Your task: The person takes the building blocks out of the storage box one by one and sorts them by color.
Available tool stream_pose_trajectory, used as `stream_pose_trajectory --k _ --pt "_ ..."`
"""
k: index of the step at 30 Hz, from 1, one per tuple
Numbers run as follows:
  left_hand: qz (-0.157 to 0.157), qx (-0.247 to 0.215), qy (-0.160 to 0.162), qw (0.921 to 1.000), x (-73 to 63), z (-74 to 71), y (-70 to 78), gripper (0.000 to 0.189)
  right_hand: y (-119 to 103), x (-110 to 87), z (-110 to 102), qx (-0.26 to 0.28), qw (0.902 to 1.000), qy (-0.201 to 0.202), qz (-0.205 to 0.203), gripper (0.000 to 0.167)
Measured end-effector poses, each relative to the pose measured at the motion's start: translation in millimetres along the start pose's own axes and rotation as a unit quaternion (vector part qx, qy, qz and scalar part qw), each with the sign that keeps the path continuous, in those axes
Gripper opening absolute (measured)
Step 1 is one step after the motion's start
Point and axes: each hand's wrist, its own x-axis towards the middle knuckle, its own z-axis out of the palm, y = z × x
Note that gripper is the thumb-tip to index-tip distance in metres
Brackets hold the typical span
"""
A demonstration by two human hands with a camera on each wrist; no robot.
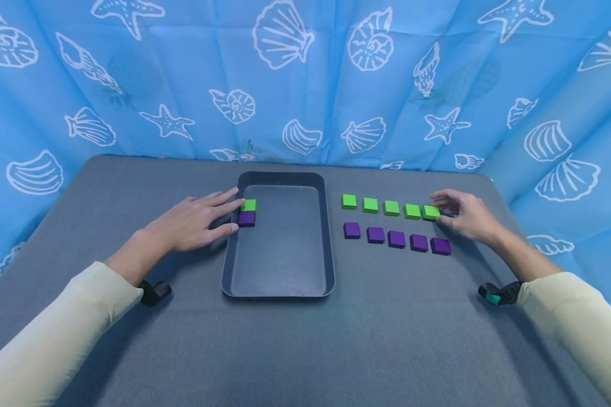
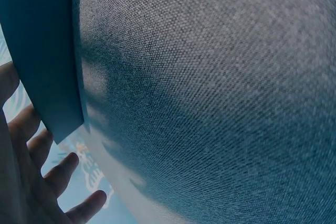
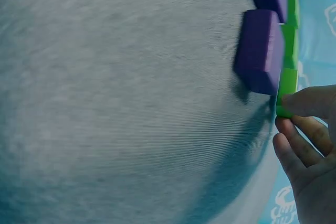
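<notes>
A dark baking tray (image 1: pixel 280 243) lies on the table with a green block (image 1: pixel 248 205) and a purple block (image 1: pixel 246 219) against each other at its left wall. My left hand (image 1: pixel 196 220) reaches over that wall, fingers extended and fingertips close to the two blocks; whether they touch is unclear. The left wrist view shows the hand (image 2: pixel 37 166) beside the tray's outer wall (image 2: pixel 47 51). At the far right, my right hand (image 1: pixel 465 215) pinches the last green block (image 1: pixel 430 212) of a row. Thumb and fingers of the right hand (image 3: pixel 315 140) meet at its end in the right wrist view.
Right of the tray, several green blocks (image 1: pixel 370 204) form a row, with a row of several purple blocks (image 1: pixel 396 239) in front. The grey table (image 1: pixel 305 350) ends at a blue curtain (image 1: pixel 305 85) with white seashells. Each wrist wears a black band (image 1: pixel 155 293).
</notes>
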Motion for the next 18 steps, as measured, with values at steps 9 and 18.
stream_pose_trajectory --k 9,18 --pt "0.002 -0.001 0.001 1.0 -0.3 -0.6 0.3 0.067 5.5 -3.4 3.1 0.011 0.9999 0.004 0.008 0.048" --pt "0.005 -0.003 0.002 1.0 -0.6 -0.9 1.0 0.067 1.3 -0.8 0.4 0.0 0.9998 -0.016 0.01 0.054"
